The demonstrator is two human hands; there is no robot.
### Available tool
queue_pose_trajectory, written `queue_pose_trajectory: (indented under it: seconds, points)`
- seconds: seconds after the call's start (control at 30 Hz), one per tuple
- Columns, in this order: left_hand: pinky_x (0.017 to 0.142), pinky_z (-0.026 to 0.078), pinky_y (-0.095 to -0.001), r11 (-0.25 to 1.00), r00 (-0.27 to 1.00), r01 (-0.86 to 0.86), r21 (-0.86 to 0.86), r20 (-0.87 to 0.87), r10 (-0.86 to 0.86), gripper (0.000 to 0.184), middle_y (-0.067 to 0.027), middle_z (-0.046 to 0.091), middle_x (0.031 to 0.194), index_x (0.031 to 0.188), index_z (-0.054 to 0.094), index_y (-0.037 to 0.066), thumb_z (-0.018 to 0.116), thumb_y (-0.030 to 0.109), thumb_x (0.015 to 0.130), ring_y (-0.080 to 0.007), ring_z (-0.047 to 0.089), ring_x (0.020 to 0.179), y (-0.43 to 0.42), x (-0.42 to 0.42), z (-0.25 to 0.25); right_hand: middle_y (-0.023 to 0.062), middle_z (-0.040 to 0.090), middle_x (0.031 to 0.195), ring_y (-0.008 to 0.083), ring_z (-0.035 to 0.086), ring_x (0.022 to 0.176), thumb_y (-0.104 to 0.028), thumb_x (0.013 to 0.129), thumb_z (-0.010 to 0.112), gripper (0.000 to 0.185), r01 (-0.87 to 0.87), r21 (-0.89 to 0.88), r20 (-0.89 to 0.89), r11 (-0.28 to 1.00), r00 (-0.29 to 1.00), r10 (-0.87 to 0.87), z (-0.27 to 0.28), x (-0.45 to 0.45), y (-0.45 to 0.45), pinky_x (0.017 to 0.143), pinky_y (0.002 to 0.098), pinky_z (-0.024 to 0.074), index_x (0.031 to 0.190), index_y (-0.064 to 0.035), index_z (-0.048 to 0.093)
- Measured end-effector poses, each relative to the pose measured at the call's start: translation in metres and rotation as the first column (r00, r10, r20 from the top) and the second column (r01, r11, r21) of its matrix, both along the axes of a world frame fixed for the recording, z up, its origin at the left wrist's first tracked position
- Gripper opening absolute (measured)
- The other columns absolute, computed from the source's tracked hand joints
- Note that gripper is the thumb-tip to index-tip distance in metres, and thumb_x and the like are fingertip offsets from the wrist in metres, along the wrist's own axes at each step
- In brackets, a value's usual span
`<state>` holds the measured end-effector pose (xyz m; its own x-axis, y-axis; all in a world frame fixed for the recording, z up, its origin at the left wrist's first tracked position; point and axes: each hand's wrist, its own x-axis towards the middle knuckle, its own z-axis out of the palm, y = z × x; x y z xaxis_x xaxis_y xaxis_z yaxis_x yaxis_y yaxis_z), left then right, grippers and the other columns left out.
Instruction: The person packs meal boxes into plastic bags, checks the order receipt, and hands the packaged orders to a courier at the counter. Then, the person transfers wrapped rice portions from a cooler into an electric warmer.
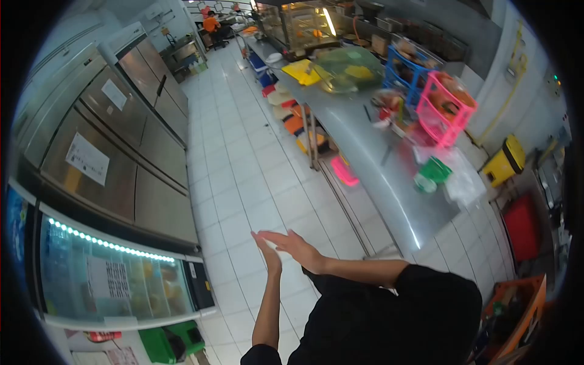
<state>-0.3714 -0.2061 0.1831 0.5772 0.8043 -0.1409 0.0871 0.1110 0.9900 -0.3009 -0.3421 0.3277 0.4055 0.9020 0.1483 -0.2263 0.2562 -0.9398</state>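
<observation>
Both hands are held out over the tiled floor in the lower middle of the head view, with their fingertips close together. My left hand is on the left side, its fingers stretched upward. My right hand comes in from the right, fingers extended toward the left hand and thumb raised. Nothing shows in either hand. Whether the fingertips touch is hard to tell. The steel table lies beyond the right hand, out of reach of its fingers.
A glass-door fridge and steel refrigerators line the left. On the table are a pink basket, a blue rack and a green bag. A yellow bin stands right. A person in orange is far off.
</observation>
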Motion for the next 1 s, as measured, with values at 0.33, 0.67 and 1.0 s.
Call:
queue_pose_trajectory:
  seconds: [0.33,0.67,1.0]
  points:
    - [0.12,0.025,-0.0492,0.564,0.867,0.42,-0.711,0.497,-0.02,0.075,-0.0161,0.039,0.155,0.157,0.026,0.011,0.026,0.062,0.102,-0.0331,0.035,0.146,0.275,0.144,0.103,0.0258,0.048,0.146,0.0452,0.042,0.137,-0.031,0.101,0.042,0.051,0.028,-0.124,0.876,0.992,0.472,0.096,-0.082,0.239,0.353,0.107,0.0524,0.0356,0.142,-0.0016,0.05]
    - [0.115,0.028,-0.0601,0.551,0.833,0.454,-0.7,0.553,0.018,0.08,-0.0184,0.035,0.159,0.157,0.027,0.013,0.031,0.067,0.098,-0.0413,0.034,0.144,0.638,0.375,0.028,0.0252,0.049,0.144,0.0448,0.041,0.139,-0.028,0.099,0.048,0.048,0.243,0.222,0.803,0.944,0.503,-0.318,-0.031,0.418,0.66,0.11,0.0546,0.0339,0.139,-0.0029,0.053]
    - [0.113,0.031,-0.0547,0.178,0.743,0.626,-0.759,0.512,-0.43,0.078,-0.0173,0.035,0.159,0.156,0.028,0.012,0.025,0.066,0.1,-0.037,0.037,0.143,0.815,0.727,0.085,0.0283,0.046,0.146,0.0445,0.039,0.139,-0.028,0.098,0.049,0.054,0.806,0.057,0.807,0.589,0.31,-0.503,-0.018,0.759,0.781,0.112,0.0499,0.0328,0.141,0.0053,0.045]
